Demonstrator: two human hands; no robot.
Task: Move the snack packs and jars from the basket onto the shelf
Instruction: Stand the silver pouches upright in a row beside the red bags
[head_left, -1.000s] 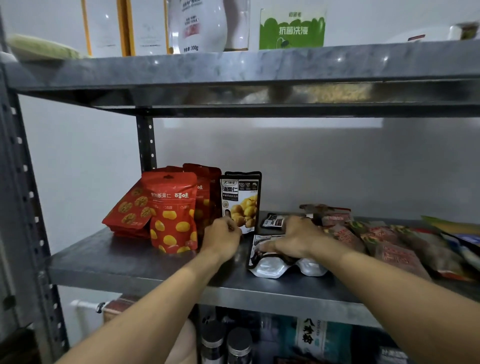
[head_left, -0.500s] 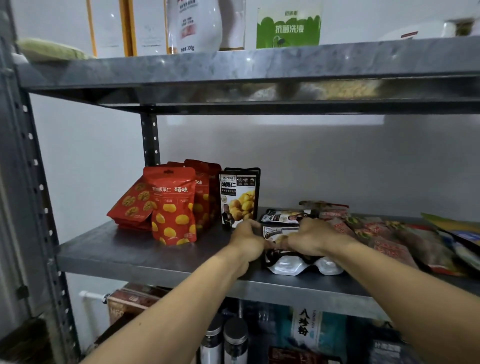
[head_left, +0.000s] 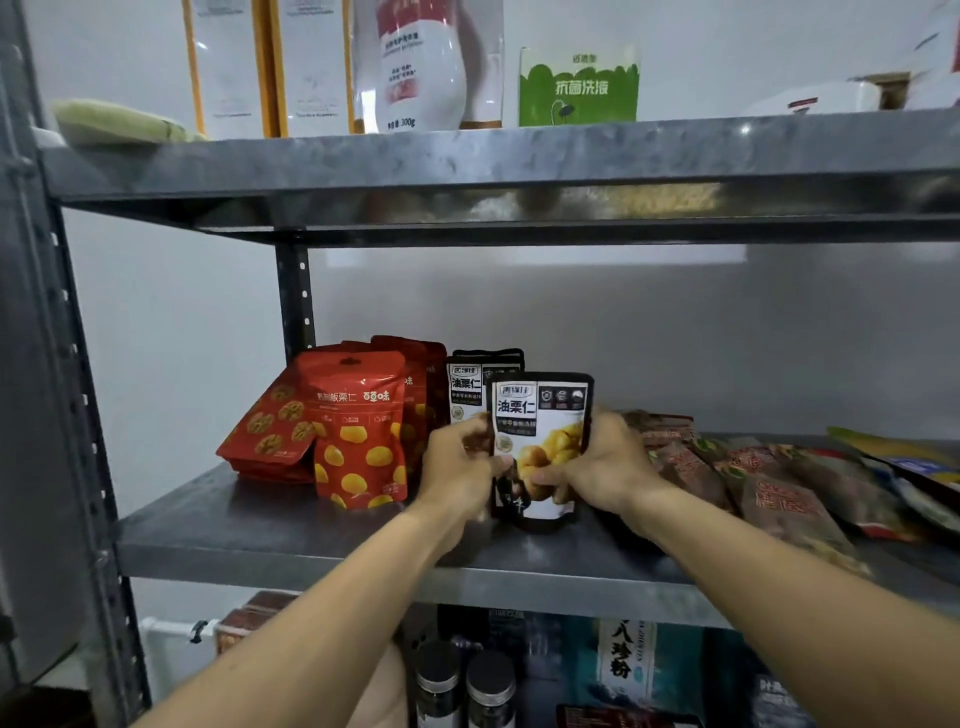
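A black-and-white chestnut snack pack (head_left: 540, 415) stands upright on the middle grey shelf (head_left: 291, 535), held from both sides. My left hand (head_left: 457, 467) grips its left edge and my right hand (head_left: 602, 462) grips its right edge and lower front. A second pack of the same kind (head_left: 470, 387) stands just behind it to the left. Red chestnut packs (head_left: 358, 431) stand further left, with flat red packs (head_left: 265, 431) leaning beside them. The basket is not in view.
Dark brown snack packs (head_left: 769, 488) lie flat on the shelf's right half, colourful packs (head_left: 893, 457) at the far right. The upper shelf (head_left: 519, 156) carries bottles and a green pouch. Below, black-lidded jars (head_left: 467, 680) and boxes stand. A metal upright (head_left: 67, 415) rises at the left.
Both hands left the flat packs and raised one black-and-white pack upright, now in front of the standing one. The camera has moved closer.
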